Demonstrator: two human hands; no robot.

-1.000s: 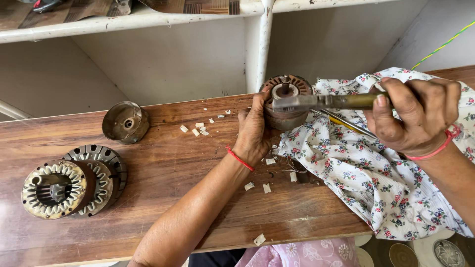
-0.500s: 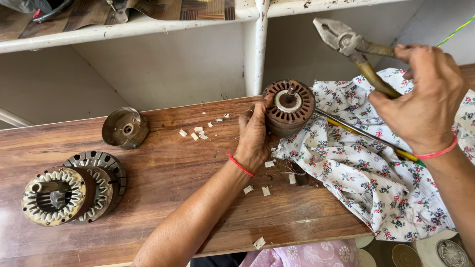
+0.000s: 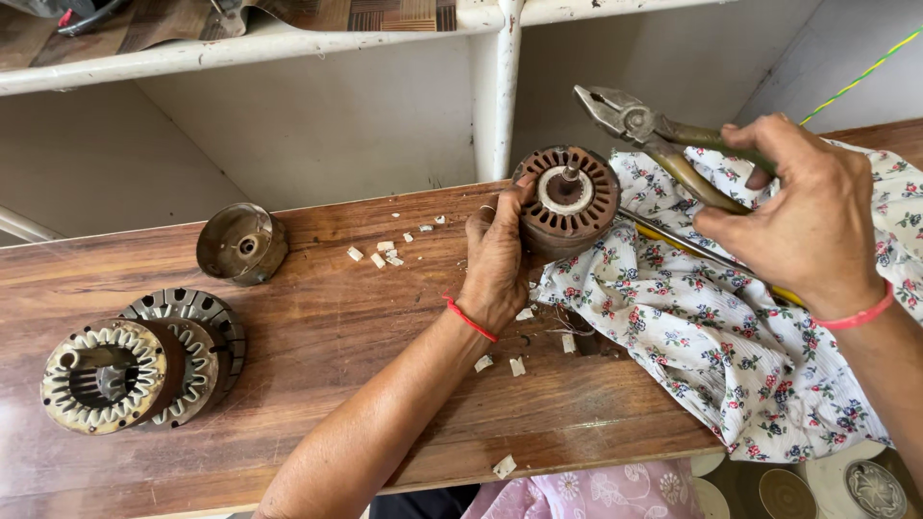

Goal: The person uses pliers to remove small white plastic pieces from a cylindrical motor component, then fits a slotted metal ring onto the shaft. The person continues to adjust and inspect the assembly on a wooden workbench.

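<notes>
My left hand [image 3: 497, 252] grips the left side of a round, slotted, rusty motor core [image 3: 567, 197] that stands tilted on the wooden bench [image 3: 317, 336] at the edge of a floral cloth [image 3: 731, 336]. My right hand [image 3: 803, 221] holds a pair of old pliers [image 3: 644, 130] by the handles, raised above and to the right of the core. The plier jaws point left and are slightly apart, clear of the core.
Two stacked motor cores [image 3: 135, 365] lie at the bench's left end. A round metal cap [image 3: 240, 242] sits behind them. Small pale chips [image 3: 385, 255] are scattered over the wood. A yellow-handled tool [image 3: 711, 259] lies on the cloth. A white shelf post [image 3: 500, 86] rises behind.
The pliers left the core's top, swung up and right, and have come down a little toward it again. My left hand has kept its hold on the core.
</notes>
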